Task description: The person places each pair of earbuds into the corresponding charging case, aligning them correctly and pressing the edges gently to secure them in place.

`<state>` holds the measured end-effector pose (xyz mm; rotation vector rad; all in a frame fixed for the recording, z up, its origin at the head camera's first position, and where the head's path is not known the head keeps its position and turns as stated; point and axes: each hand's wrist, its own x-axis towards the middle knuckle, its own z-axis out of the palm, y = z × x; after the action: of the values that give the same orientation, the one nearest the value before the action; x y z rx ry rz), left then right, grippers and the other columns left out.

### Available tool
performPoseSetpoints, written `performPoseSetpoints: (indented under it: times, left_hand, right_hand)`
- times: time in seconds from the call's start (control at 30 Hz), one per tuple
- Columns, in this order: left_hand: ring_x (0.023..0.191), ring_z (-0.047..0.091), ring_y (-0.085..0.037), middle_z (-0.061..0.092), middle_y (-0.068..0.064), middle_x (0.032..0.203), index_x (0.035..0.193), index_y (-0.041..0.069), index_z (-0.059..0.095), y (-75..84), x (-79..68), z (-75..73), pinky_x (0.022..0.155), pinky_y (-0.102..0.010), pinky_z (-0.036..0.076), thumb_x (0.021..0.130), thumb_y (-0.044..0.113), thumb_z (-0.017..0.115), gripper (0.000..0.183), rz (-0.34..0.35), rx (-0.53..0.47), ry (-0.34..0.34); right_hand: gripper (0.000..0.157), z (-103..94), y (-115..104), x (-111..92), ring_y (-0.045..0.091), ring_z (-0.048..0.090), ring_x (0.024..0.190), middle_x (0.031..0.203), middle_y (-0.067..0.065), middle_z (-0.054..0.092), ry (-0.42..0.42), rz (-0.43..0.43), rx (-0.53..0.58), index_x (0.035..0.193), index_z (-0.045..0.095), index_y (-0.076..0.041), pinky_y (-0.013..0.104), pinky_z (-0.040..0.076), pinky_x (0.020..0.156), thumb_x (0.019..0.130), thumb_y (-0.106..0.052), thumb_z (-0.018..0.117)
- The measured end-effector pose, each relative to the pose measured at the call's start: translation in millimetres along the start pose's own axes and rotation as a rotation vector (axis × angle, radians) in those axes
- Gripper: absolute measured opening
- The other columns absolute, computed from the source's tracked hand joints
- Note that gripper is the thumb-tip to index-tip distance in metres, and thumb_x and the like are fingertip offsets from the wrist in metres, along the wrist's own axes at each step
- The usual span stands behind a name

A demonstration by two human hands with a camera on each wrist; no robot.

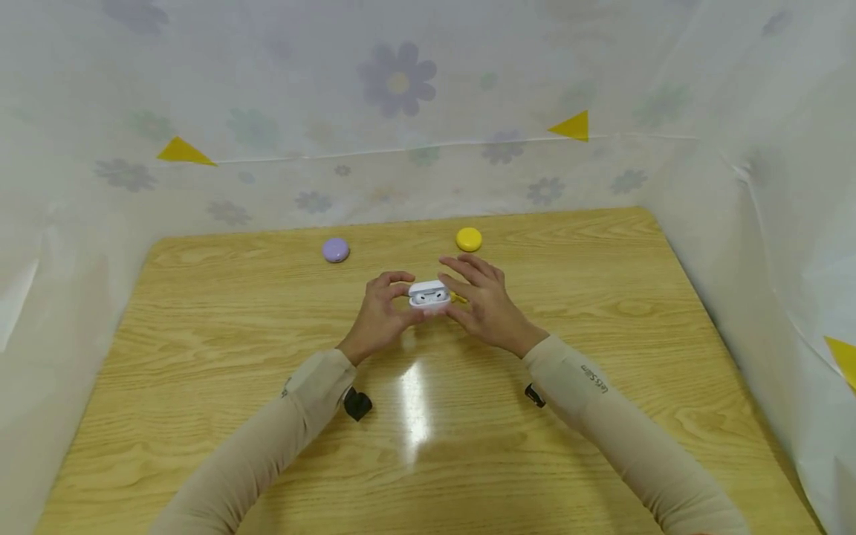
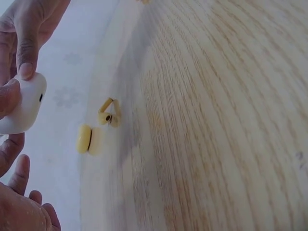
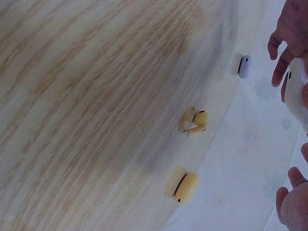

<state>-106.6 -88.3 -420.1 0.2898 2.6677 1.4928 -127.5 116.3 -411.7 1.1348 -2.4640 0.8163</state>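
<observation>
In the head view a small white earbud case (image 1: pixel 430 305) is held up above the table between both hands. Its lid stands open, and two white earbuds (image 1: pixel 422 297) show inside. The left hand (image 1: pixel 381 318) grips the case's left side, thumb low in front and index finger at the side. From the right, the right hand (image 1: pixel 487 303) pinches it with thumb and index finger near the lid; its other fingers stretch out free. Behind that hand, partly hidden, a yellow earbud (image 3: pixel 198 124) lies on the table.
Towards the table's (image 1: pixel 428 483) back edge lie a round purple case (image 1: pixel 336 250) on the left and a round yellow case (image 1: pixel 469 239) on the right. A flower-patterned white sheet (image 1: pixel 281 89) hangs behind and at both sides, with yellow triangles (image 1: pixel 576 127) on it.
</observation>
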Motion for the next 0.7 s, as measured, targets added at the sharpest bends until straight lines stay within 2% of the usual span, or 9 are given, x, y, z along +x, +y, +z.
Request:
performPoseSetpoints:
  times: [0.37, 0.57, 0.7]
  left_hand:
    - [0.122, 0.032, -0.028, 0.049, -0.011, 0.124, 0.091, 0.007, 0.066, 2.0, 0.3, -0.8, 0.105, -0.050, 0.018, 0.074, 0.026, 0.071, 0.027, -0.029, -0.038, -0.001]
    - [0.123, 0.031, -0.027, 0.049, -0.010, 0.124, 0.091, 0.007, 0.067, 2.2, 0.6, -1.0, 0.105, -0.049, 0.018, 0.074, 0.027, 0.071, 0.026, -0.055, -0.060, -0.005]
    - [0.122, 0.032, -0.026, 0.049, -0.010, 0.124, 0.091, 0.007, 0.067, 1.8, 0.7, -1.0, 0.104, -0.049, 0.020, 0.074, 0.028, 0.071, 0.027, -0.077, -0.086, -0.004]
  right_hand:
    - [0.043, 0.2, -4.4, -0.5, 0.030, 0.039, 0.124, 0.132, 0.012, 0.049, 0.025, -0.004, 0.011, 0.113, 0.061, -0.005, 0.052, 0.029, 0.095, 0.073, -0.017, 0.071]
    - [0.043, 0.7, -5.3, -1.8, 0.030, 0.039, 0.124, 0.131, 0.012, 0.050, 0.034, -0.004, 0.006, 0.112, 0.061, -0.005, 0.053, 0.030, 0.095, 0.072, -0.017, 0.072]
    - [0.050, 2.0, -5.4, -3.6, 0.031, 0.038, 0.124, 0.131, 0.013, 0.049, 0.024, -0.001, -0.002, 0.113, 0.060, -0.004, 0.053, 0.030, 0.094, 0.069, -0.021, 0.075]
